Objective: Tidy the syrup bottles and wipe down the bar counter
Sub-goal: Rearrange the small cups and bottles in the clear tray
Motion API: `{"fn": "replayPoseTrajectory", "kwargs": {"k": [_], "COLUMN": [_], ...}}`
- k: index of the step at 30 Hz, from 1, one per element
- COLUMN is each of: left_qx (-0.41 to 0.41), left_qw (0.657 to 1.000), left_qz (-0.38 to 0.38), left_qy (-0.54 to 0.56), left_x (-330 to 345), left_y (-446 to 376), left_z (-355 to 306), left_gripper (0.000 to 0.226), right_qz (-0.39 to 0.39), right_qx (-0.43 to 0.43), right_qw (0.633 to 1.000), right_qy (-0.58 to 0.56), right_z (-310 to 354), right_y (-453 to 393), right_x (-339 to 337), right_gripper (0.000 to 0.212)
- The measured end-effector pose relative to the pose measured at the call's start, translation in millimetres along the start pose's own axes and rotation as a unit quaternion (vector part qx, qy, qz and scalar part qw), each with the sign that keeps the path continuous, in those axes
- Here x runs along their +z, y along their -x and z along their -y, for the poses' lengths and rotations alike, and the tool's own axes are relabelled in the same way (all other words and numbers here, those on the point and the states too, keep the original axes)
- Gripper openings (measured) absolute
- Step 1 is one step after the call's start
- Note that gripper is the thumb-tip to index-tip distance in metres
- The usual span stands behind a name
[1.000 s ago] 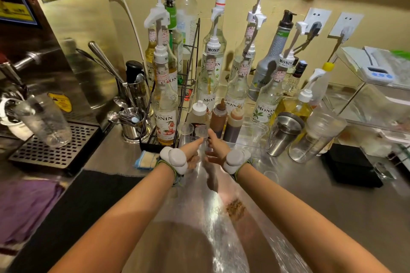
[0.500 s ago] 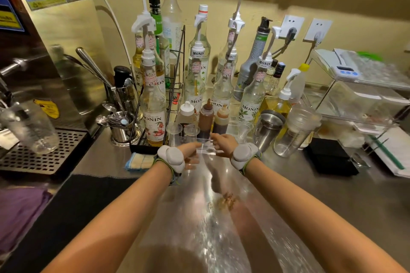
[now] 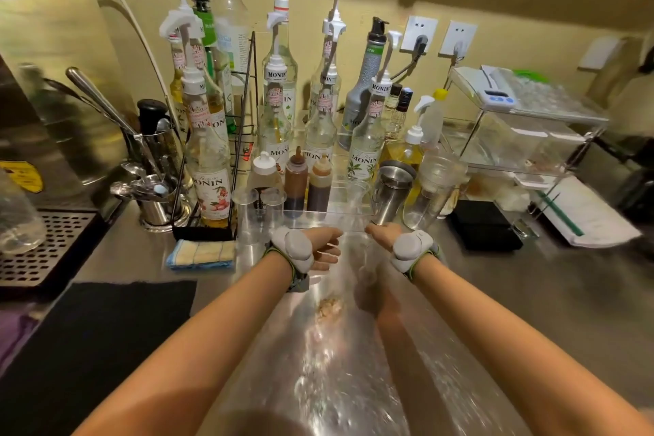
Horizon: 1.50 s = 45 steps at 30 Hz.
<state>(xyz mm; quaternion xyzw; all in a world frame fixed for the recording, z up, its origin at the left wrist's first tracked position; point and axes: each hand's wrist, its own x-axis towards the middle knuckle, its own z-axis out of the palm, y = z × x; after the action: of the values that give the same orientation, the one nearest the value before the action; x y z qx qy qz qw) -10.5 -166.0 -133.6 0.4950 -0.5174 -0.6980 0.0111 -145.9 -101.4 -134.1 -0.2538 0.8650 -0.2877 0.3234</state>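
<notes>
Several tall Monin syrup bottles [image 3: 209, 166] with white pumps stand at the back of the steel counter, some inside a black wire rack [image 3: 244, 110]. In front of them a clear tray [image 3: 354, 215] holds two brown squeeze bottles [image 3: 296, 182] and a white-capped one [image 3: 263, 172]. My left hand [image 3: 323, 246] and my right hand [image 3: 380, 234] both grip the tray's near rim, a hand's width apart. A brown spill [image 3: 330, 306] lies on the counter between my forearms. A folded blue and yellow cloth [image 3: 201, 253] rests left of my left hand.
Clear plastic cups [image 3: 254, 219] stand by my left wrist. A steel shaker [image 3: 393, 191] and a plastic cup [image 3: 433, 188] stand right of the tray. Further right are a black scale [image 3: 485, 226] and an acrylic shelf [image 3: 523, 138]. Left: utensil holder [image 3: 155, 203], drip tray [image 3: 42, 248], black mat [image 3: 88, 347].
My two hands, close together at the middle of the tray's front edge before, have slid apart along it. The view has shifted left and a little closer.
</notes>
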Motion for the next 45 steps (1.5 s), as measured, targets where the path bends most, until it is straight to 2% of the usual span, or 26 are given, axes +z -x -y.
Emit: {"fn": "replayPoseTrajectory", "kwargs": {"k": [6,8,12,16,23,25,28,34,36,39,45], "left_qx": [-0.026,-0.026,-0.018,-0.011,-0.007,-0.03,-0.048,0.005,0.008,0.005,0.004], "left_qw": [0.999,0.999,0.999,0.999,0.999,0.999,0.996,0.992,0.99,0.986,0.992], "left_qz": [0.043,0.043,0.035,0.036,0.012,0.014,0.02,-0.024,-0.005,0.01,-0.055], "left_qy": [0.007,0.018,0.027,0.028,0.039,0.041,0.067,0.124,0.141,0.167,0.115], "left_x": [15.9,18.6,18.0,14.3,-4.6,-13.9,-29.7,-50.4,-57.0,-67.8,-75.2], "left_y": [-1.5,-4.7,-11.9,-15.2,-20.5,-20.7,-27.1,-27.5,-26.7,-29.2,-41.4], "left_z": [-0.8,-1.6,0.5,4.8,5.6,7.2,11.1,14.3,15.5,20.7,38.2], "left_gripper": [0.024,0.027,0.024,0.021,0.016,0.022,0.024,0.014,0.019,0.02,0.026], "right_qz": [0.038,0.052,0.069,0.078,0.107,0.107,0.117,0.136,0.135,0.137,0.135], "right_qx": [0.025,0.044,0.074,0.063,0.024,0.028,0.039,0.028,0.03,0.031,0.025], "right_qw": [0.999,0.995,0.991,0.99,0.986,0.985,0.984,0.98,0.979,0.972,0.973], "right_qy": [-0.018,-0.071,-0.093,-0.101,-0.128,-0.132,-0.131,-0.143,-0.149,-0.186,-0.186], "right_z": [-17.0,-16.6,-7.9,-1.7,11.3,18.0,33.2,47.7,52.8,62.1,69.4], "right_y": [-0.3,-1.6,-0.8,-5.5,-15.7,-20.0,-21.3,-23.1,-26.5,-30.2,-37.8], "right_x": [4.4,5.7,10.2,18.7,38.2,46.6,56.9,78.5,87.1,99.3,120.2], "right_gripper": [0.046,0.056,0.047,0.041,0.051,0.041,0.007,0.023,0.02,0.003,0.005]}}
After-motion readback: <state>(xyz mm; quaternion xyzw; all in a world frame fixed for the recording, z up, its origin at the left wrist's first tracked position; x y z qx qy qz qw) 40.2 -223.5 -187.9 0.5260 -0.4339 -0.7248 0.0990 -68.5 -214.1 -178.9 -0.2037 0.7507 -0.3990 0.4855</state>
